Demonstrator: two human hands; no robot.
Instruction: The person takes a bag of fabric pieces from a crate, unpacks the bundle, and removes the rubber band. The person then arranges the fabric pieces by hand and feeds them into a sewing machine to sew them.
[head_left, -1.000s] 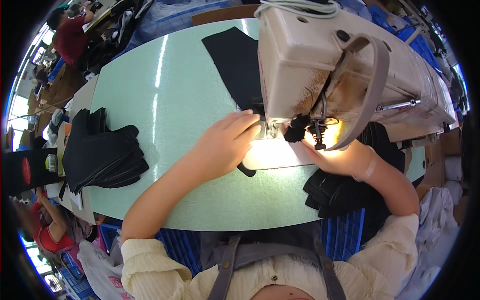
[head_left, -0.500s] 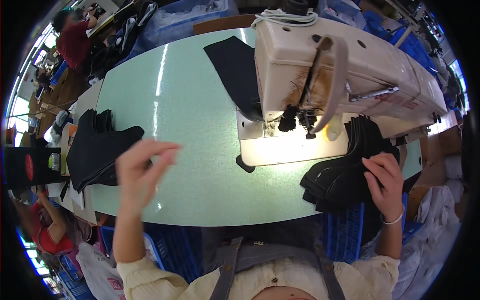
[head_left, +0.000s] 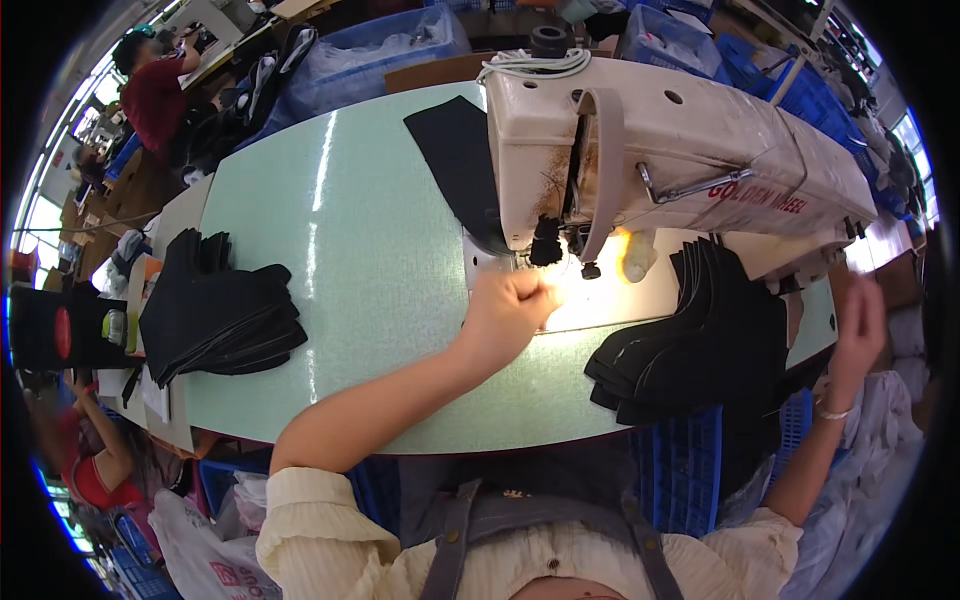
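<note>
My left hand (head_left: 500, 315) is at the lit plate (head_left: 620, 312) of a white sewing machine (head_left: 660, 140), just in front of its needle area. Its fingers are pinched together; what they hold, if anything, is hidden. My right hand (head_left: 860, 325) is raised past the right end of the table, beside the machine's far right part, and its fingers are smeared by motion. Between the hands, a stack of black fabric pieces (head_left: 690, 345) lies at the plate's right. A single black fabric piece (head_left: 455, 160) extends from behind the machine head onto the table.
Another stack of black fabric pieces (head_left: 220, 315) lies on the left of the pale green table (head_left: 380, 290). Blue crates (head_left: 685, 470) stand below the front edge. Plastic-filled blue bins (head_left: 375, 50) are behind. Two people in red sit at the left.
My left hand has moved right from beside the left stack to the needle area. My right hand has left the right stack, going up and outward. The view has shifted slightly.
</note>
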